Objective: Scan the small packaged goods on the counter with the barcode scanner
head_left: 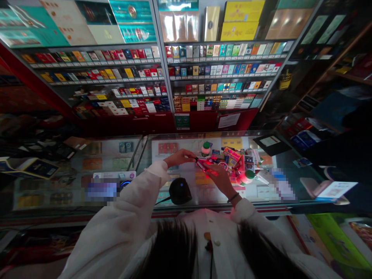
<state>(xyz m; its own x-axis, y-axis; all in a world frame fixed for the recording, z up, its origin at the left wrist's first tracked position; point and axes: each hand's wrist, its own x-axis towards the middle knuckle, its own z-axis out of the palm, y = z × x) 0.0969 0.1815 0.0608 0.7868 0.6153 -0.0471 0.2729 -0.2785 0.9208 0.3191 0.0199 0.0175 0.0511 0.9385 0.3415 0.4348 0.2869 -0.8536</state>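
Observation:
Above the glass counter, a small dark packet with a white label (200,165) is held out in front of me. My left hand (180,157) pinches its upper left end between thumb and fingertips. On its lower right side, my right hand (220,177) grips it, fingers closed and lit red. A black desktop scanner (180,191) stands just below, nearer to me. Beside and beyond my right hand lies a heap of small goods, with a colourful pink and orange packet (232,155) and two green-capped bottles, one upright (206,149) and one lying tilted (246,177).
The glass counter (145,174) runs across in front of me. A black folder (272,144) lies at its right, a pink stand with a white card (334,192) farther right. A blurred-out screen (101,190) is at left. Shelves of cigarette packs (221,69) rise behind.

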